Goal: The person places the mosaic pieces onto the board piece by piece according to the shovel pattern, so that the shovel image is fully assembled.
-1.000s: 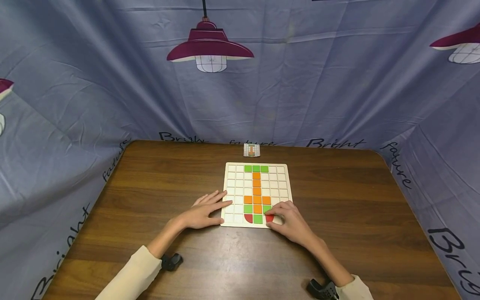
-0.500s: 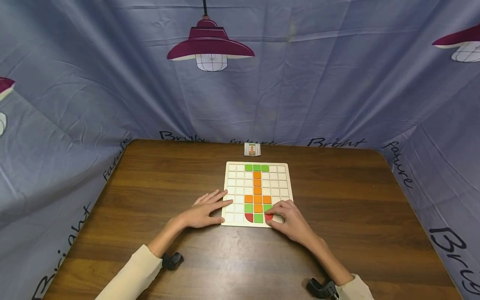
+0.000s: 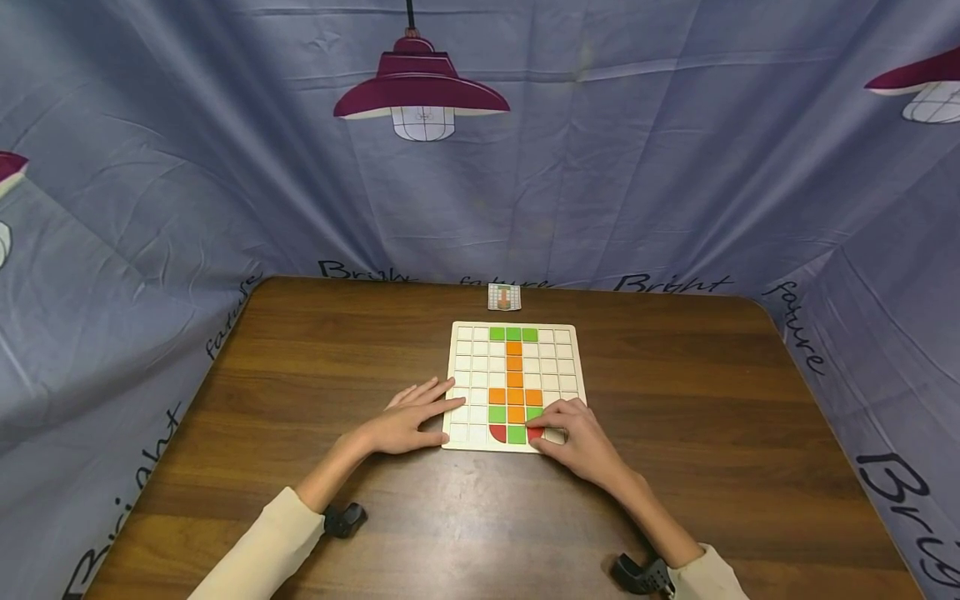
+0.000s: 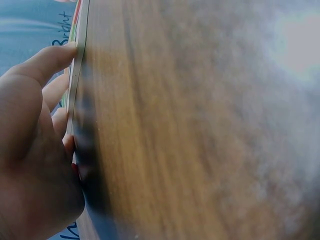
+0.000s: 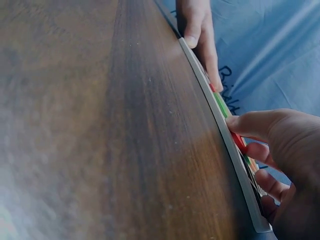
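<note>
A white gridded puzzle board (image 3: 464, 350) lies on the table with green, orange and red tiles set in its squares. My right hand (image 3: 581, 437) is at its lower right, thumb and fingertips pinching a red tile (image 5: 238, 141) in the bottom row, partly covered by the fingers. Left of that tile sit a green tile (image 3: 516, 435) and a quarter-round red tile (image 3: 498, 433). My left hand (image 3: 408, 423) rests over the board's left edge, fingers spread and fairly straight, thumb at the near left corner. A column of orange tiles (image 3: 514, 363) runs up to a green row (image 3: 513, 334).
A small printed card (image 3: 504, 297) with a similar coloured grid lies behind the board. The brown wooden table (image 3: 345, 333) reaches back to a blue curtain (image 3: 525, 192). Black wrist cameras sit by both sleeves.
My right hand has shifted slightly left with the red tile, bringing it closer to the green tile beside it. The left hand keeps its place on the board.
</note>
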Tool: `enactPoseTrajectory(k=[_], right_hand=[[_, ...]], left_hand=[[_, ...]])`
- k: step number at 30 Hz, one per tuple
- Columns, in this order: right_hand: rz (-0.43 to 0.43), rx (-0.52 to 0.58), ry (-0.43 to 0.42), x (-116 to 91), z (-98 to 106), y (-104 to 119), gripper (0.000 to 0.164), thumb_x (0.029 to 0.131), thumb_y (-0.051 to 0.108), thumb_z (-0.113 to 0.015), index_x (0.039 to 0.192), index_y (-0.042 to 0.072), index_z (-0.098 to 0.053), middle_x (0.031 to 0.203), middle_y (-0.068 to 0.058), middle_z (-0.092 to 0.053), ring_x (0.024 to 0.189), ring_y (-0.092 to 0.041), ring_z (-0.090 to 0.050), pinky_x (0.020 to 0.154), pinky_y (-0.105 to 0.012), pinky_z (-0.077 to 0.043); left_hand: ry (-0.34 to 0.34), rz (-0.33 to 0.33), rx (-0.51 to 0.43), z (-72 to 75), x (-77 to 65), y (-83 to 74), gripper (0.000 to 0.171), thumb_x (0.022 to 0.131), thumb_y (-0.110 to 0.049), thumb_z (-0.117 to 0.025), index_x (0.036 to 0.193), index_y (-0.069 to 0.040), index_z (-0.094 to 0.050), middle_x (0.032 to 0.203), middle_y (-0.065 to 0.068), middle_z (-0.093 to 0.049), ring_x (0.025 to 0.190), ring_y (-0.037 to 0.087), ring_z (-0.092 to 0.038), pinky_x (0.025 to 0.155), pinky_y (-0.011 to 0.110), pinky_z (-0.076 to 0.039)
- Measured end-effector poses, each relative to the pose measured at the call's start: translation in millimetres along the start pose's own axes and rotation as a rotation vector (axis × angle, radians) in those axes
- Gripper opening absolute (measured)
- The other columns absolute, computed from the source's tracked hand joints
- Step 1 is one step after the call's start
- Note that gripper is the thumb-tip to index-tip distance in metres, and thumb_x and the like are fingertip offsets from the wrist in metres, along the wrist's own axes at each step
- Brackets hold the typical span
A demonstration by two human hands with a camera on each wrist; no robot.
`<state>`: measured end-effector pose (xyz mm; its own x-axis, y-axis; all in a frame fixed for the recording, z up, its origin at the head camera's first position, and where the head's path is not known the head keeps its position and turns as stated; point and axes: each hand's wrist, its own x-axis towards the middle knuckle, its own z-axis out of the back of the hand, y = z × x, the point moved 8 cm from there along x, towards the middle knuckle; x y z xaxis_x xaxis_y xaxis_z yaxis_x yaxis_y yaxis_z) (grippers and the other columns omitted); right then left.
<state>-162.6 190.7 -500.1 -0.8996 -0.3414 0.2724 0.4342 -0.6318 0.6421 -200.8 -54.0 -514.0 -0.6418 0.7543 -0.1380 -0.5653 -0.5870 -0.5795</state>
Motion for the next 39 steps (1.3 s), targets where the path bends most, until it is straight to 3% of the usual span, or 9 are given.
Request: enactPoseTrajectory(k=[17,24,39], right_hand=[[-0.042,-0.002,0.024,-2.6,2.3,-2.7,0.019,0.079,0.016,-0.087,0.097,0.017,-0.081,0.094,0.013,-0.066,0.09,-0.011,-0.051,0.081,-0.035,-0.043],[-0.038,0.024,0.019,0.4,0.0,1.3,0.021,0.079,0.014,-0.085,0.099,0.018,-0.08,0.097,0.013,-0.067,0.092,-0.012,-0.053,0.084,-0.042,-0.038],[-0.127,0.044,0.072,6.6,-4.5,-2.0,0.018,0.078,0.013,-0.085,0.094,0.021,-0.08,0.095,0.013,-0.067,0.098,-0.018,-0.057,0.087,-0.046,-0.035]], left_hand=[[0.003,-0.008,0.002,0.0,0.5,-2.2,0.061,0.099,-0.039,-0.059,0.154,-0.021,-0.042,0.165,0.008,-0.019,0.151,0.034,-0.01,0.115,0.06,-0.011],[-0.004,-0.007,0.002,1.6,-0.1,-1.6,0.061,0.099,-0.04,-0.058,0.154,-0.021,-0.042,0.165,0.008,-0.02,0.151,0.034,-0.01,0.115,0.059,-0.01],[0.001,-0.005,0.0,1.2,-0.6,-1.0,0.061,0.099,-0.04,-0.059,0.154,-0.021,-0.042,0.165,0.008,-0.019,0.15,0.034,-0.01,0.116,0.058,-0.01]])
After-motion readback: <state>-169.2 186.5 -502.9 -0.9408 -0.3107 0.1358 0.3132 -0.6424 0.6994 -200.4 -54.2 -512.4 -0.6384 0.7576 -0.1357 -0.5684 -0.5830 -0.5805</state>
